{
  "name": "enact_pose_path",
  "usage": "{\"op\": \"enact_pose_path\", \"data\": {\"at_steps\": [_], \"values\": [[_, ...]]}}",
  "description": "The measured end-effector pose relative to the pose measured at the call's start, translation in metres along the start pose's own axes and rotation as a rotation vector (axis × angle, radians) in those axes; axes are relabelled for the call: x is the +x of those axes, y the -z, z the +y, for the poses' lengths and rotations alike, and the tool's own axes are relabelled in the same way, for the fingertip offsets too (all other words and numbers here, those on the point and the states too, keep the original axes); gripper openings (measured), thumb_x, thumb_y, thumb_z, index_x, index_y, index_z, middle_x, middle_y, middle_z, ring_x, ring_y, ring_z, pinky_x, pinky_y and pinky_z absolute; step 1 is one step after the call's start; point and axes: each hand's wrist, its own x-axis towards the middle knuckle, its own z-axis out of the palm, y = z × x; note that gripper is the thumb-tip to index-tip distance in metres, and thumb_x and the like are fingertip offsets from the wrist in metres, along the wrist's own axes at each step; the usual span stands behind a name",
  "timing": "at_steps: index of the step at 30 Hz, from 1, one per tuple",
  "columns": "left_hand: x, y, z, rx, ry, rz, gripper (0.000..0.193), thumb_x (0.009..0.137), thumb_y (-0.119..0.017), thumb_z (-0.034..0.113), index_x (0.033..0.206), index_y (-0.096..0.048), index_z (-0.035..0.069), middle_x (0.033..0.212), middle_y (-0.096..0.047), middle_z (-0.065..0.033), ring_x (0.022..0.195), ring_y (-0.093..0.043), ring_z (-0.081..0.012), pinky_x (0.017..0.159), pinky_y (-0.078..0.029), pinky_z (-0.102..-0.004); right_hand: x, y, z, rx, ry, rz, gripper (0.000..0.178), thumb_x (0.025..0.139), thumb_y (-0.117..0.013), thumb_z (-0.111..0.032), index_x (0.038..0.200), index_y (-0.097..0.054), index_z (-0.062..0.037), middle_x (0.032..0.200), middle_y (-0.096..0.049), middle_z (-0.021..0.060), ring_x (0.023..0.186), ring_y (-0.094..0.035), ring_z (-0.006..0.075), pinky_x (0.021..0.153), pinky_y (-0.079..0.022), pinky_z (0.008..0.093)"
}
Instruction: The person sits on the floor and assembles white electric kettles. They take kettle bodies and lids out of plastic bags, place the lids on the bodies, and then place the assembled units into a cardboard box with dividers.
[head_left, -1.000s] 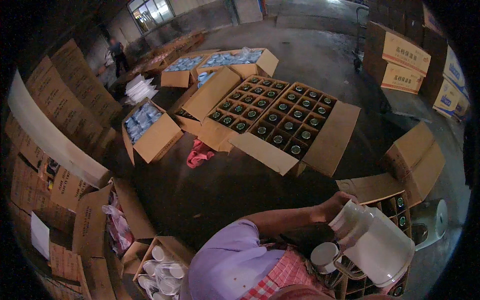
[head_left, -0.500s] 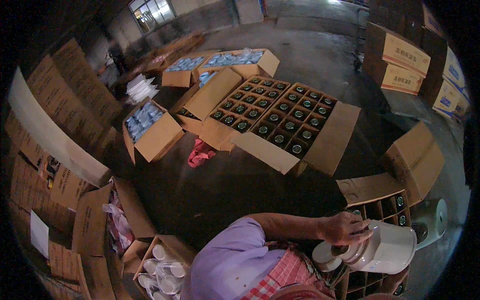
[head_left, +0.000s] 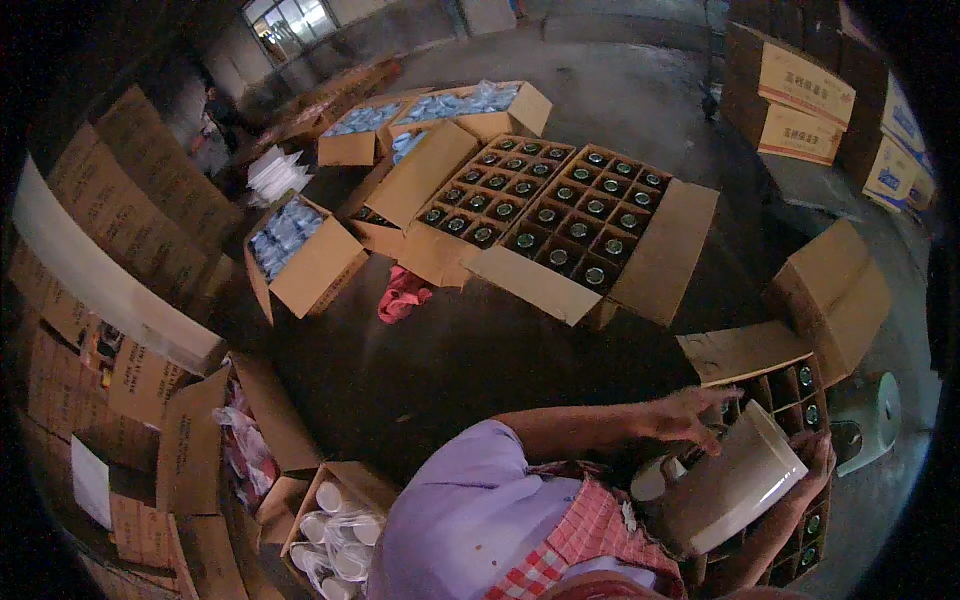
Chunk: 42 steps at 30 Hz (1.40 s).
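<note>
A cream cylindrical container [head_left: 728, 485] lies tilted across my lap, over a partitioned carton [head_left: 765, 395] of bottle-like glass pieces. My right hand [head_left: 815, 462] grips its right side near the upper end, with the forearm running below it. Just off its upper left edge, my left hand [head_left: 695, 415] has its fingers stretched apart, holding nothing. Beside the container, close to my red checked apron [head_left: 590, 525], is a small round white piece [head_left: 655, 478], partly hidden.
Ahead, large open cartons [head_left: 575, 225] hold rows of similar glass pieces. Boxes of blue-wrapped items [head_left: 290, 238] stand behind left. An open box of white cylinders [head_left: 335, 530] is at my left. A pale green stool [head_left: 875, 425] stands right; a red cloth [head_left: 402, 293] lies on the floor.
The container has turned, its upper end now pointing up and right. My left hand has let go of its neck and opened. My right hand has come into view on its right side.
</note>
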Motion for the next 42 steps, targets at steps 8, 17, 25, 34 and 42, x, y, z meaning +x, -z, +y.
{"op": "enact_pose_path", "data": {"at_steps": [8, 17, 25, 34, 42], "values": [[0.001, -0.022, -0.109, 0.260, -0.561, 0.132, 0.011, 0.079, -0.050, 0.014, 0.079, -0.057, 0.005, 0.079, -0.054, -0.0109, 0.071, -0.055, -0.0232, 0.058, -0.044, -0.0348, 0.024, -0.028, -0.017, 0.161, 0.118, 0.184, 0.019, 0.083, -0.054, -0.022, 0.076, -0.051, -0.0052, 0.069, -0.048, 0.0041, 0.062, -0.044, 0.0139, 0.058, -0.035, 0.0267], [-0.002, 0.092, -0.058, -0.866, 0.386, 0.576, 0.025, 0.086, -0.044, 0.024, 0.104, -0.050, 0.008, 0.099, -0.054, -0.0095, 0.088, -0.054, -0.0262, 0.071, -0.046, -0.0393, -0.059, -0.074, 0.039, -0.644, 0.005, -0.436, 0.053, 0.065, -0.070, -0.014, 0.114, -0.051, -0.0082, 0.111, -0.053, 0.0125, 0.103, -0.051, 0.0249, 0.087, -0.042, 0.0364], [-0.028, 0.078, -0.096, -0.996, 0.405, 0.663, 0.042, 0.093, -0.030, 0.033, 0.126, -0.039, 0.009, 0.120, -0.049, -0.0081, 0.108, -0.049, -0.0274, 0.087, -0.045, -0.0426, -0.107, -0.076, 0.088, -1.116, 0.094, -0.579, 0.083, 0.056, -0.076, -0.021, 0.130, -0.037, -0.0170, 0.132, -0.034, 0.0166, 0.119, -0.034, 0.0384, 0.099, -0.030, 0.0458], [-0.017, 0.041, -0.068, -0.919, 0.676, 0.800, 0.042, 0.091, -0.029, 0.029, 0.126, -0.040, 0.008, 0.122, -0.048, -0.0094, 0.110, -0.048, -0.0272, 0.090, -0.043, -0.0423, -0.096, -0.057, 0.035, -0.057, 0.508, 0.192, 0.096, 0.058, -0.077, -0.036, 0.133, -0.026, -0.0037, 0.132, -0.032, 0.0191, 0.120, -0.036, 0.0322, 0.099, -0.031, 0.0459], [-0.012, 0.028, -0.100, -1.133, 0.352, 0.502, 0.046, 0.091, -0.041, 0.035, 0.127, -0.039, 0.006, 0.122, -0.048, -0.0088, 0.110, -0.048, -0.0266, 0.091, -0.041, -0.0415, -0.077, -0.089, 0.042, -0.892, 0.595, -0.023, 0.087, 0.058, -0.078, -0.030, 0.126, -0.032, 0.0003, 0.120, -0.044, 0.0244, 0.113, -0.044, 0.0323, 0.095, -0.034, 0.0437]]}}
